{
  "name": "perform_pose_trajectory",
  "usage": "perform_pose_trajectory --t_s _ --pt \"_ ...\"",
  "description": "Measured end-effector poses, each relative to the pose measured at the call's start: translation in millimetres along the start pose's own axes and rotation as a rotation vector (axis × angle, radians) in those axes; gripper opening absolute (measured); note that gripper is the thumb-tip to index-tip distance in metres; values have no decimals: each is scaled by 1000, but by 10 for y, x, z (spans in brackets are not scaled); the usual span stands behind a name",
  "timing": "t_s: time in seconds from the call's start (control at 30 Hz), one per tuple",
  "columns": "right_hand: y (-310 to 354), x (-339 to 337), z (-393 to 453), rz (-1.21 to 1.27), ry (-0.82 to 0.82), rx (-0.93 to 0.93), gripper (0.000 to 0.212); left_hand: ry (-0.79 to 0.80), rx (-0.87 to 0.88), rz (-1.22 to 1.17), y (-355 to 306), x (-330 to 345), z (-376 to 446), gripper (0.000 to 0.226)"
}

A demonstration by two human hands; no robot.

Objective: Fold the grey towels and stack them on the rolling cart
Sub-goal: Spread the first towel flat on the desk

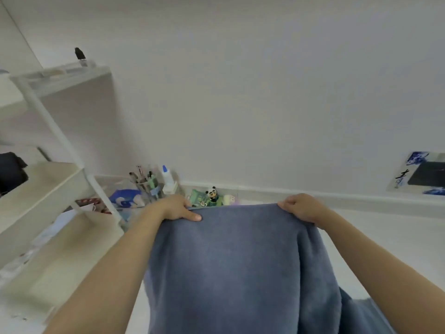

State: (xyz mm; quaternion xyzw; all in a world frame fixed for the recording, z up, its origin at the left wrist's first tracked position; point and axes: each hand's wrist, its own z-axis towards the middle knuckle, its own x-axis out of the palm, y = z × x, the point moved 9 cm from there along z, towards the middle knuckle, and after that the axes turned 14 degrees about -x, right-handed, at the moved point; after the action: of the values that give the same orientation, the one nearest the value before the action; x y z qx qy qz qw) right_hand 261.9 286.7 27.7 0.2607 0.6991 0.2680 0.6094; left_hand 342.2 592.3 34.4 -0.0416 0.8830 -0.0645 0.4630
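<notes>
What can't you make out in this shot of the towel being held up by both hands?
Head view, the only one:
- Lower end of the grey towel: cut off by the bottom edge.
- Fingertips of the left hand and right hand: curled behind the towel's top edge.
- Desk behind: hidden by the towel.
- Panda figure and its neighbours: too small and partly covered.
- Shelf unit: cut off at the left edge, contents blurred.

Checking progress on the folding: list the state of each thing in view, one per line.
Towel: held up by its top edge, hanging spread, not yet folded.
Left hand: grips the towel's top left corner.
Right hand: grips the towel's top right corner.
Glue bottle: upright, capped.
Shelf: bare where visible, no towel on it.
</notes>
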Motion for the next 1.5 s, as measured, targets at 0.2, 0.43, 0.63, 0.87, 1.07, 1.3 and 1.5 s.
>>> perform_pose_trajectory --t_s 0.2,0.43,0.63,0.87,1.07,1.3,1.5 --pt "-761 787 531 -169 -8 111 38 -142 -59 -31 190 724 973 21" --pt "-763 821 643 -478 -256 103 30 -718 -46 -162 115 676 961 35" --pt "-455 1881 474 -539 92 -212 85 -349 -249 -80 330 1754 924 59" --pt "-750 2428 384 -581 158 -94 88 -390 -224 42 578 1971 1125 68" --pt "-649 2465 540 -600 124 -75 76 -361 -161 84 644 1812 1323 65" --pt "-247 1824 -29 -611 -139 -118 67 -243 -10 -46 54 1834 803 63" --pt "-843 1089 -1211 -504 -364 135 55 -167 310 -172 -1116 1892 239 47"
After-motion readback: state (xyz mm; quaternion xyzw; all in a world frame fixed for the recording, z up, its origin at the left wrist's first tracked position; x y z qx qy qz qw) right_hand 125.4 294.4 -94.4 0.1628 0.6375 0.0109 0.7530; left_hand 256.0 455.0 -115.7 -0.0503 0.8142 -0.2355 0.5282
